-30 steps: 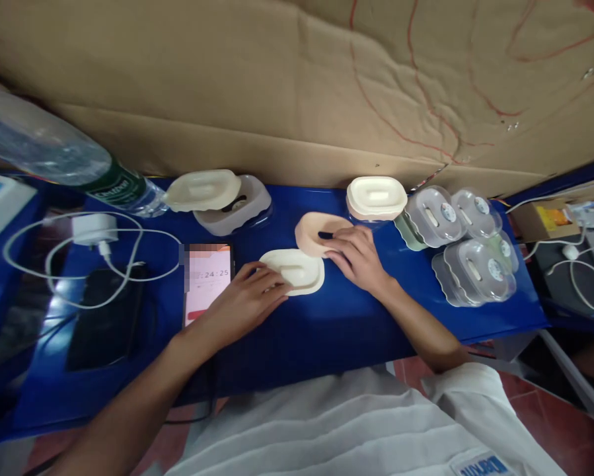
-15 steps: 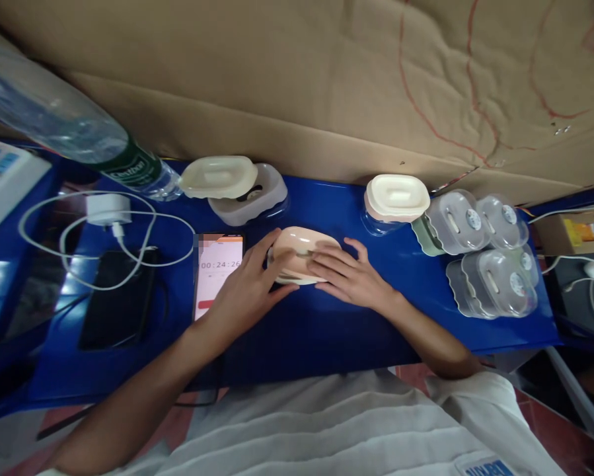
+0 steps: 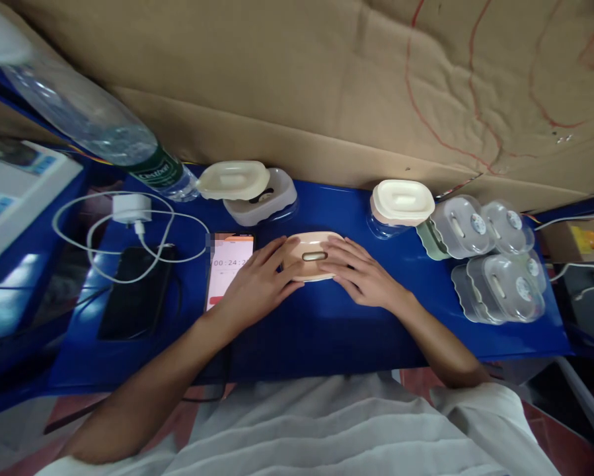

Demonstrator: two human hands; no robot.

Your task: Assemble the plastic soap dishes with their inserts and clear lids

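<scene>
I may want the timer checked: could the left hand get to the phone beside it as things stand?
Probably yes. The left hand rests on the cream soap box, right beside the phone. The phone lies face up on the blue table, with nothing between them.

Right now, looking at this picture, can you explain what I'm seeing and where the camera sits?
There is no machine here. The camera sits on a person's head, looking down at their own bare hands on a blue table. The left hand and right hand both press on a beige soap box, fingers flat, no closed grip. Left of it lies a phone showing a timer. Behind stand a cream-lidded box, clear boxes, a water bottle, a white charger and cardboard.
</scene>
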